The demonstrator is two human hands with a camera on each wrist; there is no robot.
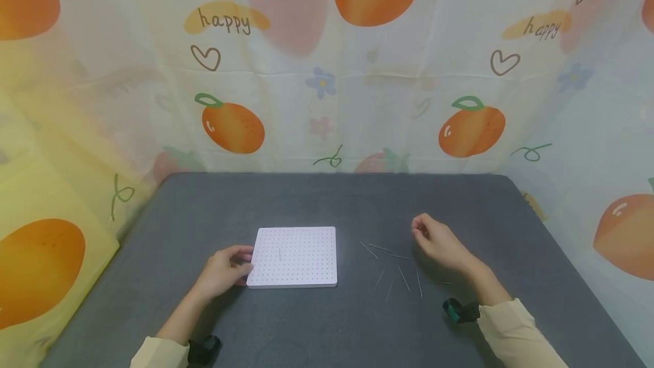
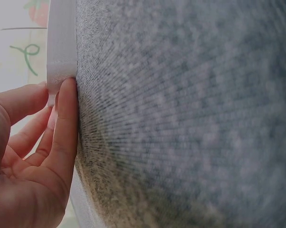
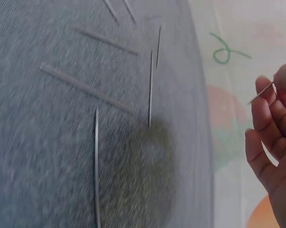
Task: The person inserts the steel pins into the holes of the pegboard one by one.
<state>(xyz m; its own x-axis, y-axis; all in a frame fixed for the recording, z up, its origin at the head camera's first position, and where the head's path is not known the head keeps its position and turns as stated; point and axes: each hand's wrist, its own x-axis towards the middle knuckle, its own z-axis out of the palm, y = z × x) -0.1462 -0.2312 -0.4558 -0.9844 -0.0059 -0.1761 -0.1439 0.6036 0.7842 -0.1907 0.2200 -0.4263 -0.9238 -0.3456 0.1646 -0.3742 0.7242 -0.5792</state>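
The right hand [image 1: 440, 243] pinches a pin [image 3: 261, 93], shown only by its wrist view, near scattered pins [image 3: 150, 90]; the left hand [image 1: 222, 273] grips the board [image 1: 301, 260].

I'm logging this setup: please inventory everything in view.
Table: one, dark grey, lower half
Printed cloth: count unclear, white and yellow, behind table
Pegboard: one, white, on table, left of centre
Pegboard pin: one, grey, pegboard's left half
Loose pins: eight, silvery, right of pegboard
Held pin: one, brownish, over table's right half
Wrist devices: two, black, one each side
Sleeves: two, cream, nearest camera
Left hand: one, bare, holding pegboard's left edge
Right hand: one, bare, pinching held pin
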